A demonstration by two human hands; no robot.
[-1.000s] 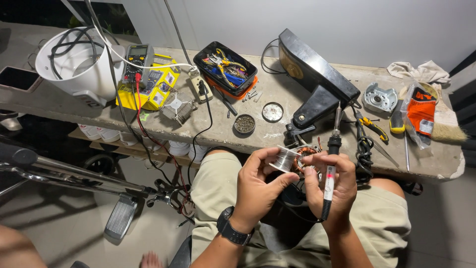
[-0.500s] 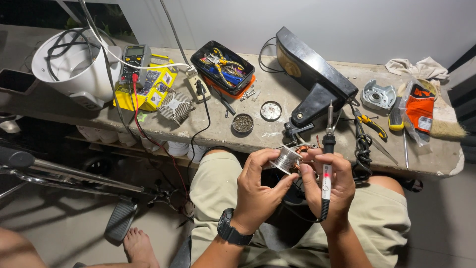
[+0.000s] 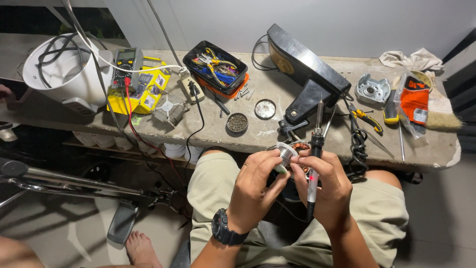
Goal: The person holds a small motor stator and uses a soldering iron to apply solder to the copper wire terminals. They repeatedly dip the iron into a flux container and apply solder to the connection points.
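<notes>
I sit at a concrete bench [image 3: 277, 129] with both hands raised over my lap. My left hand [image 3: 255, 191], a black watch on its wrist, pinches a small silver spool of solder wire [image 3: 284, 154] between thumb and fingers. My right hand [image 3: 325, 191] grips a soldering iron [image 3: 314, 159] with a black and red handle, its metal tip pointing up toward the bench. Just behind the hands sits a small motor winding with copper coils [image 3: 299, 147], mostly hidden by my fingers.
On the bench: a white bucket with cables [image 3: 62, 74], a multimeter on a yellow box [image 3: 130, 64], a black tray of tools [image 3: 214, 67], two round tins [image 3: 237, 123], a black appliance base [image 3: 305, 69], pliers [image 3: 367, 119], a metal housing [image 3: 373, 89], a brush [image 3: 444, 119]. A pedal [image 3: 121, 221] lies on the floor.
The hands stay together over my lap; the iron and spool have shifted only slightly. A bare foot has moved in at the lower left.
</notes>
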